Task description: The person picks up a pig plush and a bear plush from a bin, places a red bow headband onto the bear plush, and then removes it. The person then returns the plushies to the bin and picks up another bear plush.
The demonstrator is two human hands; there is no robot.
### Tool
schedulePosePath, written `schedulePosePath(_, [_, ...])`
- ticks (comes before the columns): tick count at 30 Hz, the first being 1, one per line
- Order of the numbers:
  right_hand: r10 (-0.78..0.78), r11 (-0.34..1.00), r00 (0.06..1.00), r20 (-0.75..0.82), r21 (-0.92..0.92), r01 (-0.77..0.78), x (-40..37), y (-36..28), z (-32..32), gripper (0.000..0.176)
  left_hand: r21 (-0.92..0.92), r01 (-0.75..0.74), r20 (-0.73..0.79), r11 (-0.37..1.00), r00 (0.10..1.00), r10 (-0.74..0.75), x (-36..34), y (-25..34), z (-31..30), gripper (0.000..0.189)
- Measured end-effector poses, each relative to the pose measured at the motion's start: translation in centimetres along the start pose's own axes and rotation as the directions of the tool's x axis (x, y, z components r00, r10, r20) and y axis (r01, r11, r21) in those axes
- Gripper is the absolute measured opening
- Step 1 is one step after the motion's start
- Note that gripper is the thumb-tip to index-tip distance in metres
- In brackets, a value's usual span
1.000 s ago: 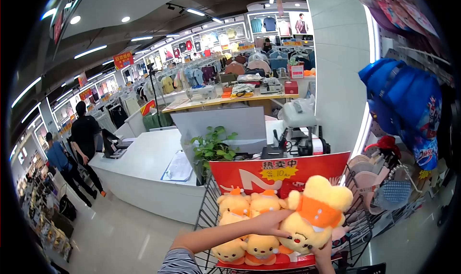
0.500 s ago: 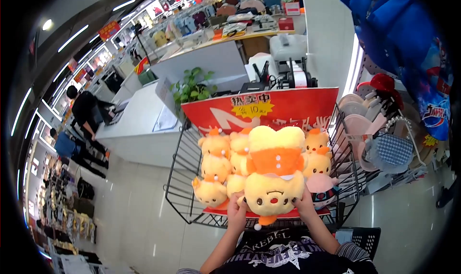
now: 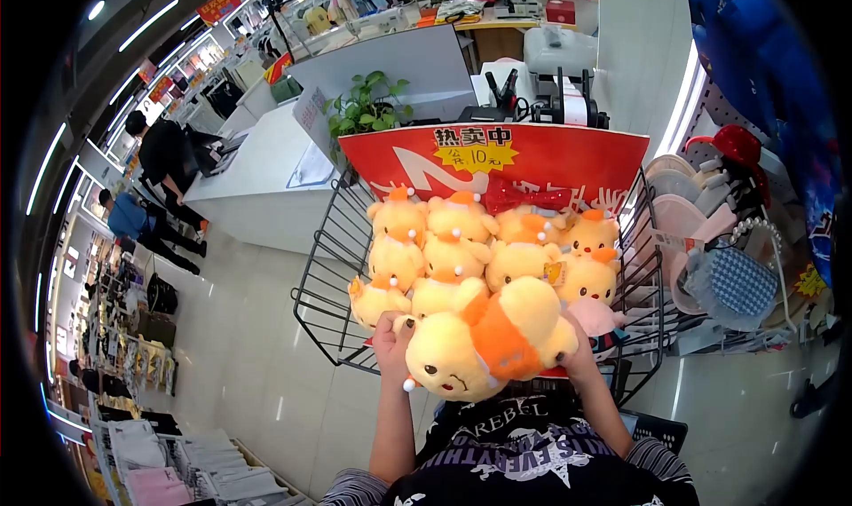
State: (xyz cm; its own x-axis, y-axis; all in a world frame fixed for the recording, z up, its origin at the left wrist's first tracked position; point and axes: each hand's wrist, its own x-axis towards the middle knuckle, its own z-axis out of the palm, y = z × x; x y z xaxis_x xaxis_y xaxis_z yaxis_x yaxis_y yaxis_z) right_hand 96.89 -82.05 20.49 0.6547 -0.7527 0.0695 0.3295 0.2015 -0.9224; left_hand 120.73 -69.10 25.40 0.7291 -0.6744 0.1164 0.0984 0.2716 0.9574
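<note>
A yellow plush bear [image 3: 461, 351] in an orange top lies tilted across the front of the wire basket, its head toward the lower left. My left hand [image 3: 390, 342] is closed on the bear at its head, by the ear. At the other end, my right hand [image 3: 577, 355] grips it near a foot; its fingers are partly hidden behind the toy. Behind it, several similar plush bears [image 3: 457, 256] with small orange hats sit in rows inside the black wire basket [image 3: 315, 280]. A pink plush toy [image 3: 593, 315] is close to my right hand.
A red sign [image 3: 568, 155] stands along the basket's back, with a red bow [image 3: 524, 195] before it. Hats and bags [image 3: 732, 280] hang at the right. A white counter [image 3: 257, 191] and two people [image 3: 160, 164] are at the left.
The bear has turned from upside down to sideways and come lower, toward my body. My left hand has moved left and up. More of the basket's bears now show.
</note>
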Motion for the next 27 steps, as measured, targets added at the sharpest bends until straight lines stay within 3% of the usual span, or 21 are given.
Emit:
schedulePosePath(1, [0.008,1.0,1.0,0.002,-0.001,-0.008,-0.1,-0.3,-0.7,0.083,0.029,0.03,0.045,0.999,0.999,-0.031,0.2,0.1,0.0,0.005])
schedulePosePath(3, [0.226,0.968,0.931,0.287,-0.175,-0.18,0.0,-1.9,-1.4,0.078,0.072,0.103,0.081,0.992,0.991,-0.109,0.8,0.2,0.2,0.005])
schedulePosePath(4, [0.324,0.94,0.881,0.344,-0.22,-0.26,0.0,-1.7,-2.0,0.07,0.118,0.167,0.122,0.979,0.976,-0.182,1.1,0.3,0.4,0.004])
schedulePosePath(6, [0.39,0.919,0.829,0.402,-0.223,-0.324,0.1,-1.1,-2.1,0.068,0.24,0.214,0.219,0.947,0.938,-0.268,1.4,0.3,1.1,0.006])
schedulePosePath(9, [0.497,0.868,0.737,0.458,-0.243,-0.434,-0.5,2.8,-3.0,0.065,0.295,0.303,0.213,0.906,0.904,-0.372,1.8,-1.3,1.6,0.007])
schedulePosePath(11, [0.537,0.778,0.794,0.286,0.196,-0.597,-0.9,5.2,-2.9,0.065,0.266,0.327,0.162,0.907,0.912,-0.377,2.1,-1.8,1.4,0.008])
schedulePosePath(12, [0.487,0.786,0.832,0.265,0.281,-0.55,-1.2,4.6,-2.2,0.061,0.276,0.341,0.159,0.898,0.906,-0.393,2.2,-2.2,0.9,0.009])
schedulePosePath(14, [0.543,0.729,0.796,0.267,0.32,-0.605,-1.7,5.8,-2.7,0.059,0.288,0.353,0.15,0.89,0.901,-0.406,2.3,-3.2,0.1,0.012])
schedulePosePath(16, [0.617,0.633,0.744,0.256,0.398,-0.663,-2.0,7.7,-3.8,0.055,0.043,0.332,0.079,0.942,0.939,-0.335,2.4,-4.6,-0.7,0.022])
schedulePosePath(17, [0.61,0.636,0.749,0.259,0.403,-0.658,-1.8,7.8,-3.6,0.055,0.05,0.327,0.084,0.944,0.94,-0.33,2.5,-4.9,-0.9,0.022])
schedulePosePath(19, [0.443,0.587,0.873,0.206,0.669,-0.456,-1.7,8.2,-3.0,0.057,-0.02,0.466,0.158,0.885,0.875,-0.457,2.5,-5.6,-1.1,0.028])
schedulePosePath(20, [0.397,0.519,0.888,0.232,0.742,-0.426,-1.4,8.5,-2.8,0.056,-0.102,0.469,0.173,0.877,0.877,-0.448,1.8,-4.6,1.0,0.031])
schedulePosePath(21, [0.398,0.513,0.888,0.229,0.747,-0.422,-1.5,8.7,-2.5,0.056,-0.12,0.496,0.31,0.86,0.842,-0.443,1.6,-5.4,1.0,0.038])
schedulePosePath(23, [0.388,0.674,0.911,0.141,0.63,-0.385,-1.5,8.8,-2.3,0.056,-0.104,0.507,0.35,0.856,0.824,-0.445,0.4,-6.3,2.1,0.052])
schedulePosePath(24, [0.366,0.716,0.915,0.17,0.577,-0.393,-1.6,9.1,-2.6,0.06,-0.065,0.493,0.329,0.868,0.831,-0.448,0.1,-6.9,3.0,0.055])
schedulePosePath(25, [0.446,0.777,0.876,0.182,0.408,-0.48,-2.2,9.0,-3.0,0.065,-0.025,0.479,0.307,0.877,0.839,-0.449,-0.2,-7.5,3.5,0.058])
schedulePosePath(26, [0.348,0.921,0.912,0.218,0.103,-0.377,-2.1,8.0,-3.0,0.068,-0.045,0.359,0.332,0.932,0.885,-0.325,-0.6,-8.2,3.3,0.07])
schedulePosePath(27, [0.264,0.956,0.922,0.283,-0.204,-0.211,-2.0,7.1,-3.0,0.07,-0.047,0.361,0.332,0.931,0.885,-0.327,-0.7,-8.7,2.9,0.07])
